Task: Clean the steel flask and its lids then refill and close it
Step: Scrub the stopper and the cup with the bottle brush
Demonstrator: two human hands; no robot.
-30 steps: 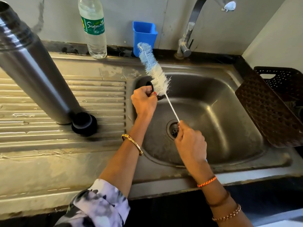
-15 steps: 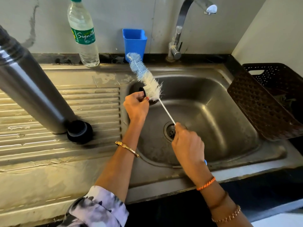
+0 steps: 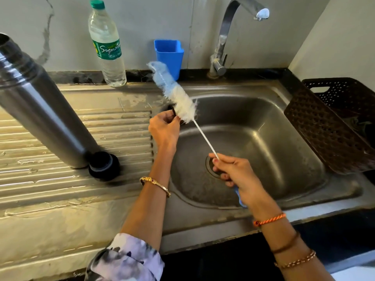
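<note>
Item count: one steel flask [image 3: 40, 110], two black lids [image 3: 103, 166] [image 3: 173, 111], one bottle brush [image 3: 174, 94], one plastic water bottle [image 3: 107, 45], one blue cup [image 3: 168, 55], one tap [image 3: 227, 39], one brown basket [image 3: 334, 122], two hands [image 3: 164, 128] [image 3: 235, 173].

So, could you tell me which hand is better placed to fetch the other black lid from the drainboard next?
Probably the left hand: it is nearer the black lid beside the steel flask, though it grips a small black lid. The right hand holds the bottle brush over the sink.
</note>
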